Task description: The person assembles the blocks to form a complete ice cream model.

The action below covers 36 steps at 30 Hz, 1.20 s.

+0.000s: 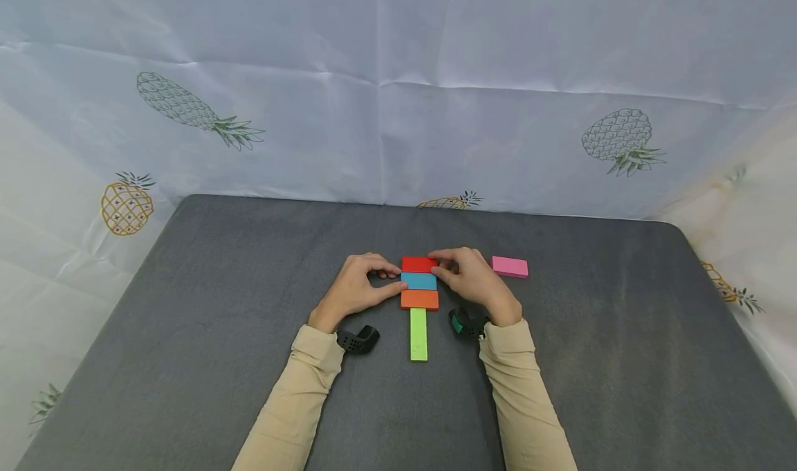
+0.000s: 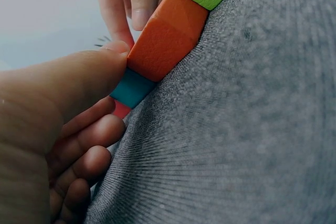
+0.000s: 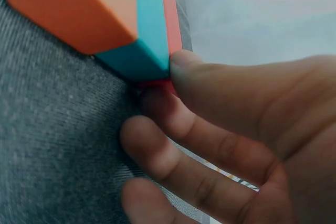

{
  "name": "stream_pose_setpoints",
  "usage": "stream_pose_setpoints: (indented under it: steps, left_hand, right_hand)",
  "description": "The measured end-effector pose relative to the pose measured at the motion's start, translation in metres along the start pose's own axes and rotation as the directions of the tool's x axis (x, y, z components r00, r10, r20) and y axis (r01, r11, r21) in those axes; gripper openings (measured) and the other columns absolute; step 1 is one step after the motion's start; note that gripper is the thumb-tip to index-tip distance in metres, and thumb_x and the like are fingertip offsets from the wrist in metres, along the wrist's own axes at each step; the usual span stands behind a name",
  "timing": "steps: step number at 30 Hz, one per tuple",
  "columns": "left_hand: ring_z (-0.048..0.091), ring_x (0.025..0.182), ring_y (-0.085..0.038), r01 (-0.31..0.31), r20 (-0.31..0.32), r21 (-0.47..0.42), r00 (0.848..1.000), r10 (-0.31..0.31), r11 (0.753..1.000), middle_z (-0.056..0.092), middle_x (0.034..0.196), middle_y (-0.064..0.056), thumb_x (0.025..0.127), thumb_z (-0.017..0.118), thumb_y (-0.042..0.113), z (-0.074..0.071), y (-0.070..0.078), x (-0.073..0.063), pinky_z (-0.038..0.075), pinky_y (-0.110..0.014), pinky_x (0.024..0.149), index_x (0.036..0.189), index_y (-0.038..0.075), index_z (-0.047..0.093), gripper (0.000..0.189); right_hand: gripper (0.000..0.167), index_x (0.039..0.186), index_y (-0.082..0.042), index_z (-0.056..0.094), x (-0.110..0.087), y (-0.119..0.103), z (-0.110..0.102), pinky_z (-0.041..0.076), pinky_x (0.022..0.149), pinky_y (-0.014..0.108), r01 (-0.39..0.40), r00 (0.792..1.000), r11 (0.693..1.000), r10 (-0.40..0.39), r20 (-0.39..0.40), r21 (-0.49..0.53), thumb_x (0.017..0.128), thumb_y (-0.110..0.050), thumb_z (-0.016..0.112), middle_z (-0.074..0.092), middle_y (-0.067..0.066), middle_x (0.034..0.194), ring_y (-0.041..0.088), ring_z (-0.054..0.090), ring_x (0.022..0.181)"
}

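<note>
Your left hand (image 1: 361, 285), fingers relaxed, touched the orange block (image 1: 420, 299); your right hand (image 1: 471, 276), equally loose, touched the red block (image 1: 416, 264).

creased beige sleeves (image 1: 280, 403) end in cuffs (image 1: 319, 348) beside black wrist cameras (image 1: 360, 341), the right with a green patch (image 1: 456, 324).

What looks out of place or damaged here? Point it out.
Only the pink block stands out: it lies apart, right of the right hand and slightly askew, while the red block, blue block, orange block and green block sit together. No damage shows.
</note>
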State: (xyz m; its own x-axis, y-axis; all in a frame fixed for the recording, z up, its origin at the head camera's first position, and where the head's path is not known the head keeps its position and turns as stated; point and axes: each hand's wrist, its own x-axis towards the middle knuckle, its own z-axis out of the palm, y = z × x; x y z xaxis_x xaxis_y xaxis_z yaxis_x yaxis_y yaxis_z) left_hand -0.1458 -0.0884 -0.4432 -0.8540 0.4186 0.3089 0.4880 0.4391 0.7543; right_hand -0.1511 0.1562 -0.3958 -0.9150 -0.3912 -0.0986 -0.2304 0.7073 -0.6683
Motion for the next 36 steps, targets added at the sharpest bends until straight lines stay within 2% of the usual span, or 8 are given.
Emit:
stream_pose_setpoints:
  steps: [18,36]
  left_hand:
    - [0.063,0.080,-0.015,0.013,-0.005,-0.013,1.000,-0.013,1.000,0.074,0.086,-0.004,0.082,0.087,0.021,0.0001,-0.0008,-0.0007,0.054,-0.027,0.076,0.095,0.008,0.082,0.019]
    - [0.063,0.079,-0.013,-0.009,-0.016,0.003,1.000,0.009,1.000,0.074,0.085,-0.003,0.082,0.087,0.022,0.0013,-0.0029,0.0001,0.054,-0.026,0.075,0.095,0.008,0.082,0.019]
  right_hand:
    - [0.035,0.132,0.001,0.067,0.0001,-0.0012,0.0004,0.042,0.057,0.023,0.004,1.000,1.000,-0.004,0.009,0.000,0.099,-0.008,0.066,0.070,0.011,0.085,0.012,0.051,0.063]
    - [0.035,0.132,0.001,0.067,-0.0005,0.0002,-0.0010,0.041,0.057,0.022,0.026,1.000,1.000,-0.025,0.005,-0.006,0.099,-0.009,0.066,0.071,0.010,0.085,0.011,0.051,0.062]
